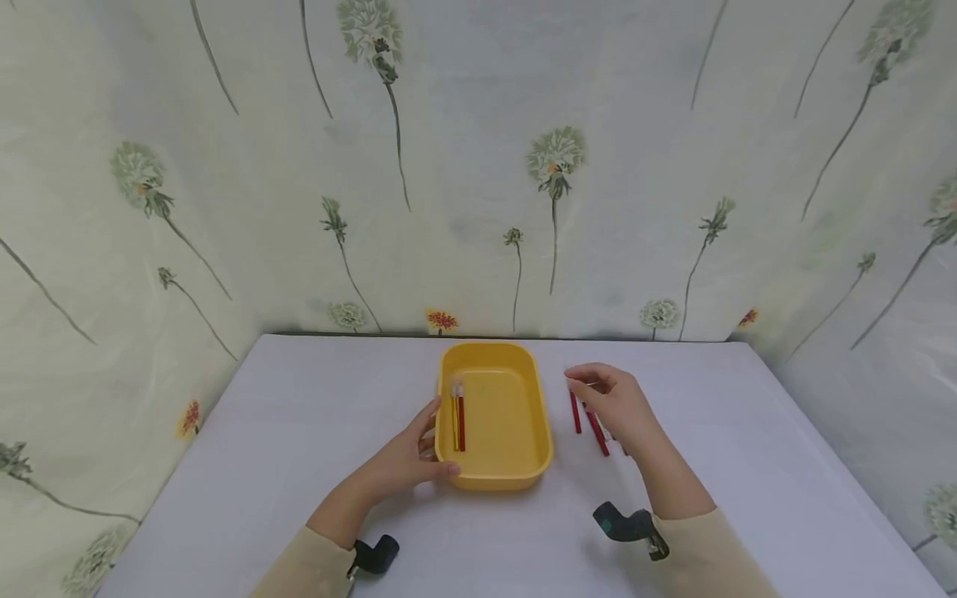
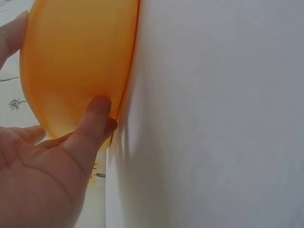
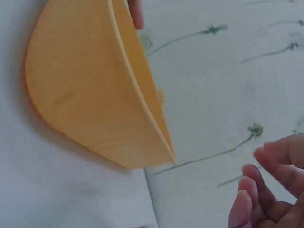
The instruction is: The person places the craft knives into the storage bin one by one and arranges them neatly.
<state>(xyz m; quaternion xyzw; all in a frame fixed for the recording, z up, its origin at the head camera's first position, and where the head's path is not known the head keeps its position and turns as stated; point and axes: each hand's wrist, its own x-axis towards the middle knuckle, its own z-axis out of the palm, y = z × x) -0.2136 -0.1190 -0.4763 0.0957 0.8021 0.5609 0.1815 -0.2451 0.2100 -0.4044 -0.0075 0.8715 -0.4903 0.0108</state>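
Note:
A yellow plastic tray (image 1: 508, 432) stands on the table, my left hand (image 1: 407, 453) gripping its near left side. In the left wrist view, the thumb and fingers (image 2: 97, 111) lie along the tray's outer wall. Inside at the left lie a thin yellow stick (image 1: 454, 423) and a thin red stick (image 1: 461, 423), side by side, both with whitish, see-through upper ends. My right hand (image 1: 609, 403) hovers over several slim red sticks (image 1: 596, 432) to the tray's right, partly hiding them. Its fingers are loosely bent, and the right wrist view shows nothing between them.
A white-covered table (image 1: 321, 399) carries everything. Behind it and at both sides hangs a pale cloth (image 1: 463, 166) printed with dandelions. Each wrist wears a black camera mount (image 1: 628, 527).

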